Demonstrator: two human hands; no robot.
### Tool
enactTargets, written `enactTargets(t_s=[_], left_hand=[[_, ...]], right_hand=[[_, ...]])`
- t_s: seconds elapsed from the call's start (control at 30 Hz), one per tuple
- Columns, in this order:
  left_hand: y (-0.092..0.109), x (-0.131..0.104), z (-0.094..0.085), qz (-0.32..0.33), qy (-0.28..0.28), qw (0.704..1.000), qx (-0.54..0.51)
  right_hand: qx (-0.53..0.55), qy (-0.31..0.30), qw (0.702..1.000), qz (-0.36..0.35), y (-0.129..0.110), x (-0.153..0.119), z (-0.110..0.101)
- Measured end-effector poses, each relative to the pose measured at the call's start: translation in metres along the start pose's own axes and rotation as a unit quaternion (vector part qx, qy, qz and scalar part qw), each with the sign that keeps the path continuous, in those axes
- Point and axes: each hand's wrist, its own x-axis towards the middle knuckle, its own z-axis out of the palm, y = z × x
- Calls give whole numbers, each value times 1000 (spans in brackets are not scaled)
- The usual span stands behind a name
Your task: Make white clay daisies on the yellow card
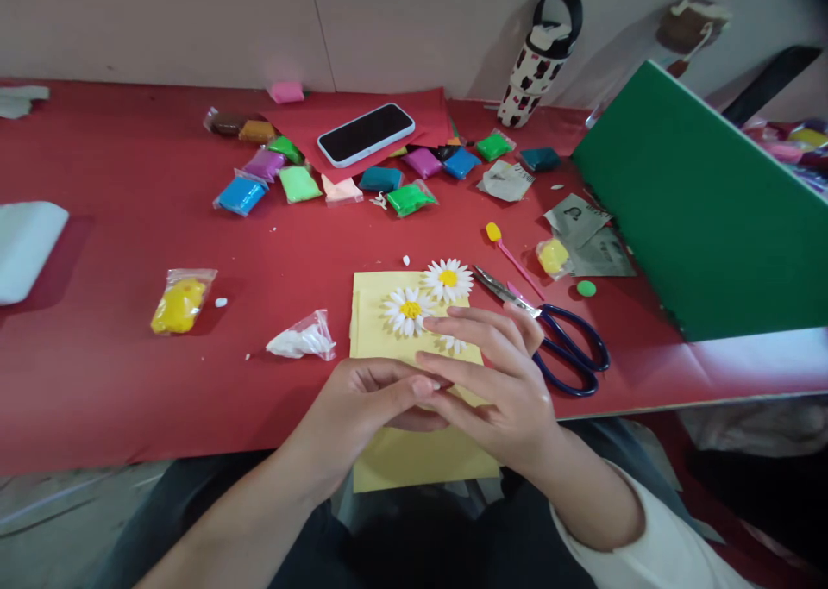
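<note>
My left hand [379, 395] is closed, its thumb pressed against the fingers. A tiny whitish spot shows at its fingertips, too small to name. My right hand [495, 382] has its fingers spread, the lower fingertips touching the left hand's fingertips. Both are above a stack of yellow paper [420, 464] at the table's front edge. On the paper lie a white daisy with a yellow centre [410, 311] and a second daisy [448, 279]. A third white flower [454, 345] is partly hidden under my right hand. Blue-handled scissors [569, 347] lie right of that hand.
On the red table [116, 382] lie a bag of white clay [303, 337], a bag of yellow clay [181, 304] and a pink stick with a yellow tip [514, 257]. Several coloured packets surround a phone [366, 134]. A tumbler [536, 63] and a green board [705, 209] stand behind.
</note>
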Motion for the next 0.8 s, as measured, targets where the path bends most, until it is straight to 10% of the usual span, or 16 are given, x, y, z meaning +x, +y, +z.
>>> enactTargets(t_s=[0.8], left_hand=[[2, -1, 0, -14, 31, 999, -29]], right_hand=[[-20, 20, 1000, 7, 3, -6, 6]])
